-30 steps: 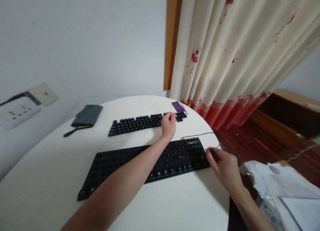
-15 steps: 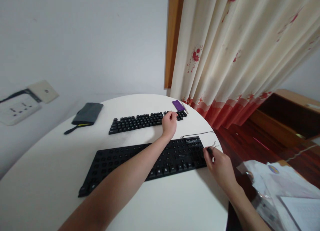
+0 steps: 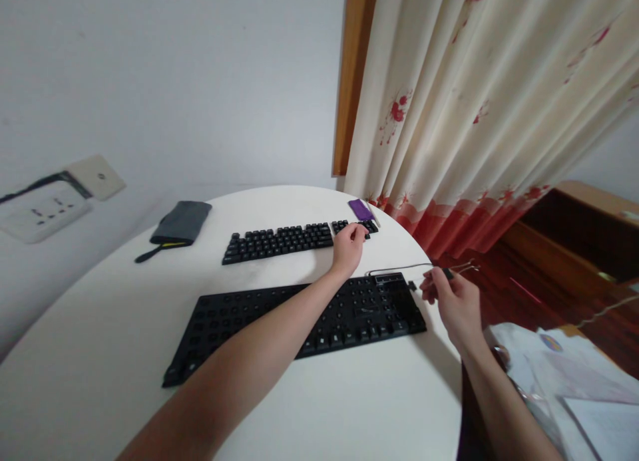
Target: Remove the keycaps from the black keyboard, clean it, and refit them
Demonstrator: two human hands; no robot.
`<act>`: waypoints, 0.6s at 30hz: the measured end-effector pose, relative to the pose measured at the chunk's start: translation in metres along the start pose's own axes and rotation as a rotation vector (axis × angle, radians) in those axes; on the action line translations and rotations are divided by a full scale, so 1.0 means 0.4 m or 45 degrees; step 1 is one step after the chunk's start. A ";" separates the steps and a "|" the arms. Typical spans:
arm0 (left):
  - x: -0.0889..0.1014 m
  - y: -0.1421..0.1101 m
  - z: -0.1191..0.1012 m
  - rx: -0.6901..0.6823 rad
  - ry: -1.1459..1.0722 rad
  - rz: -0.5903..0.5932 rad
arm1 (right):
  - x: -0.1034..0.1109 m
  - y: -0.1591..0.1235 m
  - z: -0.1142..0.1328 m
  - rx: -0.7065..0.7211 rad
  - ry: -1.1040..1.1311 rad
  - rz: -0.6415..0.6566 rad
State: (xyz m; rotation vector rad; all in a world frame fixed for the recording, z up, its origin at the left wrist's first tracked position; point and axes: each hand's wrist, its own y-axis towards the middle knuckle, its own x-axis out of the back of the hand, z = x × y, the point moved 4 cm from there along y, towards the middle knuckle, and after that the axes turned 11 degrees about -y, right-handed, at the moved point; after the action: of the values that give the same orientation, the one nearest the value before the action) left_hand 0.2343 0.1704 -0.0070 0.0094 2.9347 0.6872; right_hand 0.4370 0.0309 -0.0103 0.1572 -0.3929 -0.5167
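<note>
A black keyboard (image 3: 367, 314) lies on the white table, most of its keycaps off and several left along the near edge. Behind it the removed keycaps (image 3: 279, 241) stand in keyboard-like rows. At the right end of those rows is my left hand (image 3: 349, 245), its fingers closed; whatever they hold is hidden. My right hand (image 3: 456, 305) is beyond the keyboard's right end, closed round a wire keycap puller (image 3: 448, 273) whose wire prongs point right. A single black keycap (image 3: 412, 285) shows just left of my right fingers.
A dark grey pouch (image 3: 182, 223) lies at the back left, a purple object (image 3: 360, 209) at the back right. The keyboard's cable (image 3: 399, 268) runs toward the right table edge. Plastic bags and paper (image 3: 574, 374) lie to the right, below a curtain (image 3: 429, 115).
My right hand has moved up and away from the keyboard's right end, and the puller's prongs have swung rightward. My left hand stays by the keycap rows. The view has shifted slightly.
</note>
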 end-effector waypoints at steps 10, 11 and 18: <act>-0.037 -0.014 0.038 0.226 -0.253 0.352 | -0.183 0.187 0.138 0.523 -0.130 -0.006; -0.037 -0.013 0.040 0.223 -0.250 0.358 | -0.193 0.187 0.130 0.532 -0.126 -0.019; -0.048 -0.018 0.060 0.339 -0.394 0.383 | -0.189 0.167 0.066 0.469 -0.121 -0.070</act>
State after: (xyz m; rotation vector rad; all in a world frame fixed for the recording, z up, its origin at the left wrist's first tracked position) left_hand 0.2566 0.1736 -0.0290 0.5399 2.7197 0.2873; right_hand 0.3960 0.1255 0.0054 0.5010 -0.5761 -0.5032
